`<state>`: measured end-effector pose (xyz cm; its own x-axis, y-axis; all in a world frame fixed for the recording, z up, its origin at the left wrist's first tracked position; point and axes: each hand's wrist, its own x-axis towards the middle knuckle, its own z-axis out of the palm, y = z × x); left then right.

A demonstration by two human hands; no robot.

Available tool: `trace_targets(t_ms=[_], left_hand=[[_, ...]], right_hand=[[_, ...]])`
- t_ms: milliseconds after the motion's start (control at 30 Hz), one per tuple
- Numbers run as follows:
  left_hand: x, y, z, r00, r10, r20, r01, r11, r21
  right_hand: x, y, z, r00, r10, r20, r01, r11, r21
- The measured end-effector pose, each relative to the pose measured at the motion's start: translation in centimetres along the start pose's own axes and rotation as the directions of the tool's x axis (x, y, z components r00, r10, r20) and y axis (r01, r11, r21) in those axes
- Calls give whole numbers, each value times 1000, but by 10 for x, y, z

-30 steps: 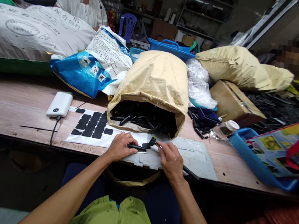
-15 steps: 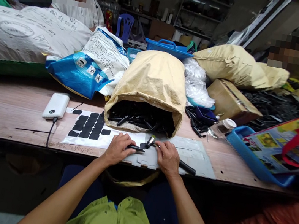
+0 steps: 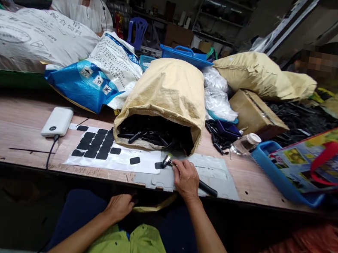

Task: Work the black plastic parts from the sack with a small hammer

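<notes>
My right hand point(image 3: 184, 177) rests on a grey plate point(image 3: 224, 184) at the table's front edge. It grips a small hammer-like tool: the metal head point(image 3: 166, 160) points left and the black handle point(image 3: 208, 189) sticks out to the right. My left hand point(image 3: 119, 207) is below the table edge over my lap, next to a yellowish bag rim point(image 3: 155, 207). Its fingers are curled, and whether it holds anything is hidden. A white sheet point(image 3: 145, 167) carrying several black pads point(image 3: 95, 146) lies left of the tool. Behind it a tan sack point(image 3: 166, 95) lies open, full of black plastic parts point(image 3: 154, 135).
A white power bank point(image 3: 58, 121) with its cable lies at the left. A blue tray point(image 3: 281, 177) holding a colourful bag, a small bottle point(image 3: 246, 143), a cardboard box point(image 3: 256, 113) and more sacks crowd the back and right. Two other people sit beyond the table.
My left hand has left the table with the black part it held and dropped below the edge to my lap. My right hand stays on the plate with the tool.
</notes>
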<state>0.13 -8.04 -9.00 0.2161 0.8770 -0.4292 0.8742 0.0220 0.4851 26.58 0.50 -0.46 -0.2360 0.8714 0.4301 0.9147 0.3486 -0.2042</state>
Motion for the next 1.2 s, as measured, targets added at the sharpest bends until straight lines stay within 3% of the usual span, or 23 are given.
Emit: trace_targets(t_ms=[200, 367, 433, 500, 533, 600, 667, 733, 800, 900, 967, 1100, 1200], left_hand=[[11, -13, 8, 996, -84, 19, 84, 996, 10], [7, -17, 13, 996, -87, -2, 87, 996, -17], [-2, -13, 8, 999, -25, -33, 24, 999, -23], [-16, -2, -1, 986, 150, -72, -151, 988, -10], [-23, 5, -8, 956, 276, -95, -276, 961, 13], [-34, 23, -27, 847, 507, -159, -502, 862, 75], [-35, 40, -51, 751, 581, -313, -574, 809, 126], [-21, 51, -81, 686, 462, -562, -491, 864, 110], [4, 55, -113, 623, 242, -744, -334, 942, 26], [44, 51, -152, 576, 15, -818, -110, 992, -59], [63, 46, -168, 603, -70, -795, 16, 997, -76], [77, 41, -178, 712, -151, -686, 156, 986, -55], [71, 40, -175, 720, -146, -679, 158, 986, -45]], right_hand=[[1, -1, -1, 1000, 0, -6, 0, 1000, -3], [1, -1, -1, 1000, -2, -4, 2, 1000, 0], [1, -1, -2, 1000, -2, -4, 2, 1000, 0], [0, -1, -2, 1000, -1, -5, 1, 1000, -1], [0, -1, -1, 1000, -1, -5, 1, 1000, -1], [0, -1, 0, 1000, 0, -5, 0, 1000, 0], [0, -1, 1, 1000, 1, -3, -1, 1000, 0], [0, 0, 1, 1000, 2, -2, -2, 1000, 1], [0, 0, 2, 1000, 2, -2, -2, 1000, 1], [0, 0, 1, 1000, 2, -4, -2, 1000, 0], [0, 0, 0, 1000, 3, -5, -3, 1000, -2], [0, 0, -1, 1000, 6, -6, -6, 1000, -5], [0, -1, -1, 1000, 8, -5, -8, 1000, -4]])
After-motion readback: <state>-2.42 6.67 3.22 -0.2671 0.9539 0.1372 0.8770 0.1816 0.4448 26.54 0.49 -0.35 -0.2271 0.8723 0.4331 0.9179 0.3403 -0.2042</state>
